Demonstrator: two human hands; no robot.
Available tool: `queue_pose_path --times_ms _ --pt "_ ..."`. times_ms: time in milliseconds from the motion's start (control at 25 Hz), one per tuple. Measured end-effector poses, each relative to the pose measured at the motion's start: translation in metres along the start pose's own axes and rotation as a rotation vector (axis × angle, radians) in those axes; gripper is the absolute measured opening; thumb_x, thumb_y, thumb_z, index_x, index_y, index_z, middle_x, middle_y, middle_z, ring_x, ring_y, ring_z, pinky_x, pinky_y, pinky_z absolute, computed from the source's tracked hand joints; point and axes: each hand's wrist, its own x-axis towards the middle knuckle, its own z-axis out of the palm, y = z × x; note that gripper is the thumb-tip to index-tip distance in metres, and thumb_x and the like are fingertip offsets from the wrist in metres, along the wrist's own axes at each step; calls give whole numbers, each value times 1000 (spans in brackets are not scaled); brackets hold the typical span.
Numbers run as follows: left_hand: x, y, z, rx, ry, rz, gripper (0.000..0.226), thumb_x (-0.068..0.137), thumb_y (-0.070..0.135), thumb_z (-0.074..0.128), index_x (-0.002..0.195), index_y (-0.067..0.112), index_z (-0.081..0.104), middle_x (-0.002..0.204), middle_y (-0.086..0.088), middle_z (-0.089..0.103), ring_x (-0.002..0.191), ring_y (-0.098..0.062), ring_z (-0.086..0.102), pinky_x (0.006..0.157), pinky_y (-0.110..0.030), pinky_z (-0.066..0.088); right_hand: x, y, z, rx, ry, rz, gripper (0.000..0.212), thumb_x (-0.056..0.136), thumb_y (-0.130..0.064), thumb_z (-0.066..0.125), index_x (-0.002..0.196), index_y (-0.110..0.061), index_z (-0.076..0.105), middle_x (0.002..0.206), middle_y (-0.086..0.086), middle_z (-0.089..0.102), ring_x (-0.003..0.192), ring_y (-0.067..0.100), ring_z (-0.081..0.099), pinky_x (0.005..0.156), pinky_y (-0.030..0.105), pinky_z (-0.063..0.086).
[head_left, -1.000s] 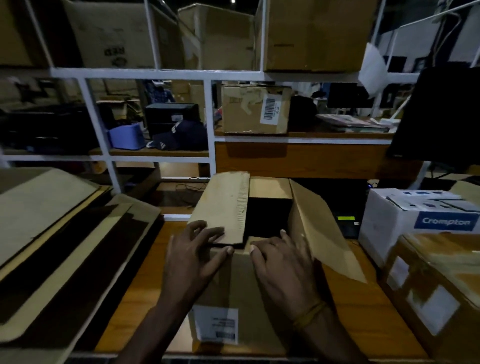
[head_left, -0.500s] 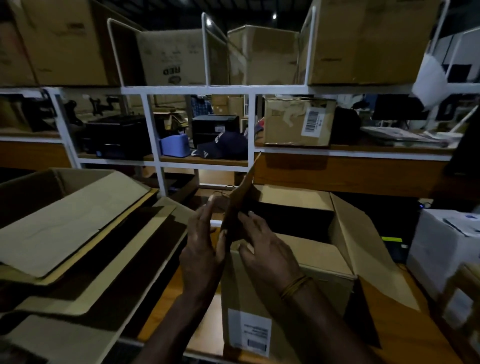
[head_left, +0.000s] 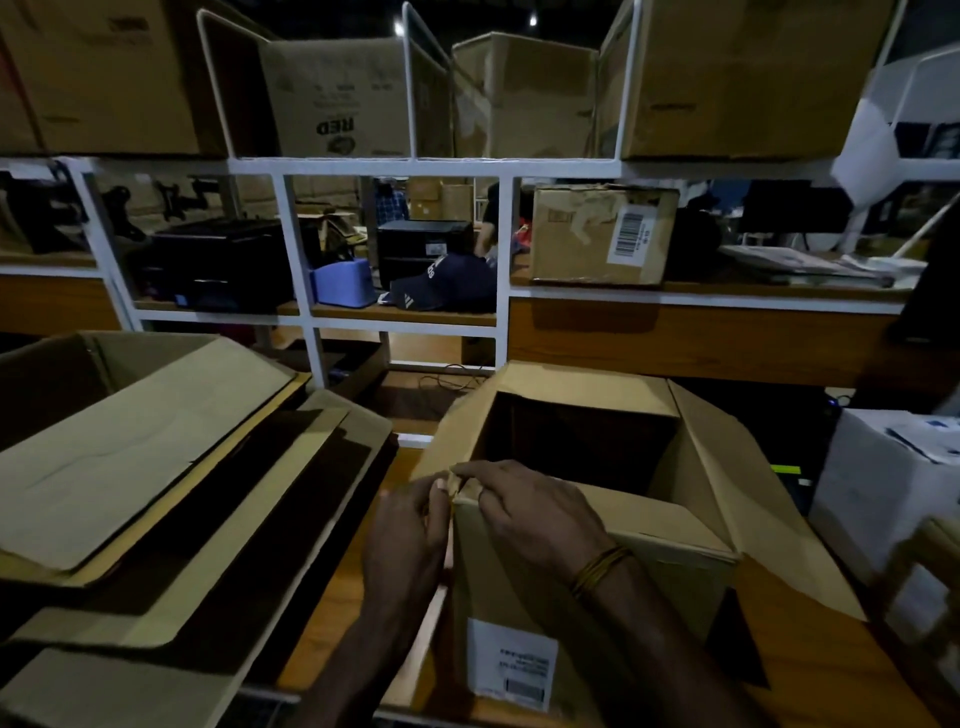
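An open cardboard box stands on the wooden table in front of me, its flaps folded outward and its inside dark. A white label is stuck low on its near face. My left hand and my right hand meet at the box's near left top corner. The fingers of both hands pinch the cardboard edge there, where the left flap joins the box. A yellow band sits on my right wrist.
A stack of flattened cardboard sheets fills the left side. A white box stands at the right. Behind the table runs a white metal shelf with cartons, black printers, a blue object and a dark cap.
The left flap was lying over the box, then stood upright, and now is folded outward. Both hands moved from the front top edge to the near left corner. The view lifted.
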Motion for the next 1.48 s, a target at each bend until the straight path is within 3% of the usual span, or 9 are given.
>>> queue_pose_path --times_ms 80,320,480,640,800,960,1200,1320,1480 --pt "2 8 -6 -150 -61 -22 24 102 28 45 106 28 69 89 9 68 82 -8 62 67 -10 42 -3 1 2 33 40 44 37 100 -40 33 136 -48 38 136 -11 51 115 10 51 92 33 44" --pt "31 29 -8 -21 -345 271 29 96 43 47 120 40 64 123 20 59 110 1 51 83 -25 49 -17 36 -13 82 -26 329 55 90 -72 36 138 -46 44 131 -10 53 111 12 51 89 35 46" --pt "45 46 7 190 -552 318 32 100 39 42 127 41 58 135 13 55 135 -12 36 89 -32 44 -25 45 -23 34 -31 411 46 94 -63 40 132 -41 52 126 -7 56 106 13 54 91 39 48" --pt "61 54 20 287 -775 478 37 103 36 34 135 37 53 148 6 46 149 -17 13 119 -44 15 -26 54 -29 32 -77 445 40 98 -54 40 130 -36 56 125 -6 56 106 14 54 92 39 49" --pt "80 65 33 485 -935 637 42 104 46 24 142 44 41 151 9 42 144 -15 25 118 -49 6 -14 84 -41 23 -232 520 43 98 -55 41 134 -35 55 135 -2 57 114 18 54 93 33 46" --pt "90 75 44 579 -1042 610 46 102 54 22 145 46 35 153 7 40 146 -19 25 118 -54 -4 -6 102 -49 -71 -377 575 53 98 -61 38 140 -32 50 146 -1 50 127 21 49 96 31 38" --pt "88 75 51 466 -888 521 52 99 60 22 148 44 30 156 3 34 145 -24 26 119 -48 8 -11 114 -42 -66 -22 543 54 88 -65 50 130 -33 58 130 2 57 116 19 54 97 36 45" --pt "81 76 46 190 -602 411 65 91 67 42 148 41 28 150 1 37 134 -19 35 105 -38 34 -17 109 -45 -190 270 448 56 88 -66 49 134 -36 52 123 3 49 115 20 47 97 38 43" --pt "73 94 26 199 -275 484 79 83 69 53 150 36 28 141 -1 39 125 -16 34 101 -33 30 -28 97 -50 -244 689 253 58 86 -62 54 133 -29 54 116 4 48 109 20 45 101 43 41"
